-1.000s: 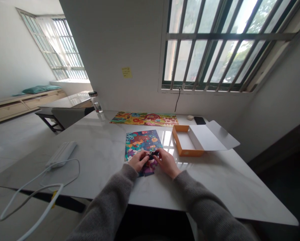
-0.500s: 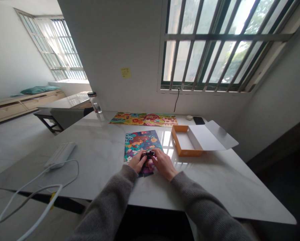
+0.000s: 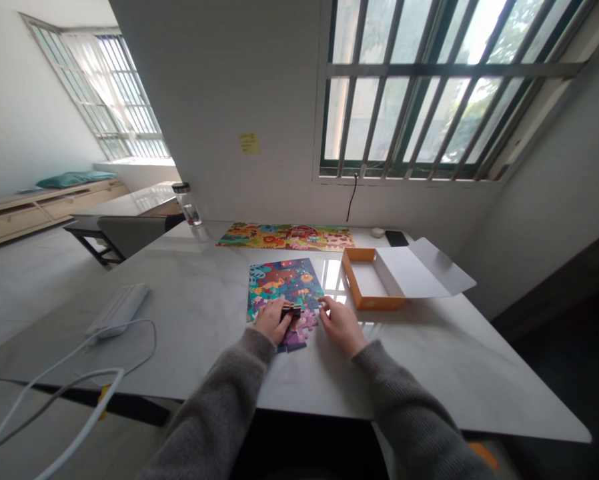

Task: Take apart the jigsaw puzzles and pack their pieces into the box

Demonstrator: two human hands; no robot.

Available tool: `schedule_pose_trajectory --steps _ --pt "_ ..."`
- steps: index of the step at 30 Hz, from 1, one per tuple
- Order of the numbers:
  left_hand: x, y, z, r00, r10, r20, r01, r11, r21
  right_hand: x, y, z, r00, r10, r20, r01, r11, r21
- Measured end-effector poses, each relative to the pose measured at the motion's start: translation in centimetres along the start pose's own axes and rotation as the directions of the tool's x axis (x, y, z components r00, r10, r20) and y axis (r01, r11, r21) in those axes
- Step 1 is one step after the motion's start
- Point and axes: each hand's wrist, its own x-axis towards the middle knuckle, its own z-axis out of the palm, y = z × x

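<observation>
A partly joined jigsaw puzzle (image 3: pixel 284 277) with a colourful animal picture lies on the white table. My left hand (image 3: pixel 269 321) rests over its lower left part, fingers closed around a small dark stack of puzzle pieces (image 3: pixel 292 311). Just off the puzzle's lower right edge, my right hand (image 3: pixel 343 327) has thumb and forefinger pinched on what looks like a puzzle piece (image 3: pixel 321 305), of which only a pale sliver shows. Purple joined pieces (image 3: pixel 299 328) with a jagged right edge show between the hands. My left hand hides part of the puzzle.
An orange box (image 3: pixel 379 303) with its white lid folded open stands to the right. Behind the puzzle lies a long animal picture sheet (image 3: pixel 284 237). A bottle (image 3: pixel 187 205), a black phone-like slab (image 3: pixel 396 239) and a white power strip (image 3: pixel 119 310) with cable are also on the table.
My right hand has moved away from the stack, to the right, to the puzzle's right edge. My left hand still holds the stack; more of the purple pieces shows now.
</observation>
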Motion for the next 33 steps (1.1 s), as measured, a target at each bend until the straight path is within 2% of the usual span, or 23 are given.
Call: schedule_pose_trajectory --steps 5,9,11,15,18,23,27,30,33 --pt "0.0 0.0 0.2 1.000 -0.023 0.009 0.023 0.999 0.035 -0.2 -0.7 0.3 0.989 0.053 0.140 -0.091 0.956 0.278" --pt "0.0 0.0 0.2 0.999 -0.035 0.006 0.035 0.998 0.052 0.0 -0.5 0.5 0.980 0.099 0.175 -0.174 0.852 0.493" --pt "0.1 0.0 0.2 0.999 -0.041 0.003 0.041 0.998 0.051 0.0 -0.3 0.7 0.980 0.077 0.186 -0.173 0.796 0.580" --pt "0.2 0.0 0.2 0.999 -0.047 0.000 0.047 0.998 0.052 0.0 -0.3 1.3 0.994 0.004 0.109 -0.070 0.789 0.610" --pt "0.2 -0.2 0.4 0.999 -0.053 -0.007 0.053 0.996 0.068 0.1 -0.4 1.8 0.997 0.026 0.070 -0.064 0.761 0.645" --pt "0.2 -0.5 0.5 0.999 -0.043 -0.024 0.044 0.997 0.056 0.3 -0.3 2.9 0.974 0.066 0.219 -0.210 0.636 0.743" --pt "0.2 -0.5 0.4 0.999 -0.043 -0.018 0.044 0.997 0.064 0.5 -0.1 3.2 0.974 0.036 0.222 -0.189 0.666 0.721" --pt "0.2 -0.4 0.4 0.999 -0.032 -0.016 0.033 0.998 0.061 0.6 0.5 2.8 0.980 0.059 0.189 -0.167 0.761 0.627" --pt "0.2 -0.4 0.4 0.999 -0.030 -0.024 0.032 0.998 0.050 0.7 1.2 2.1 0.992 0.082 0.099 -0.121 0.859 0.498"
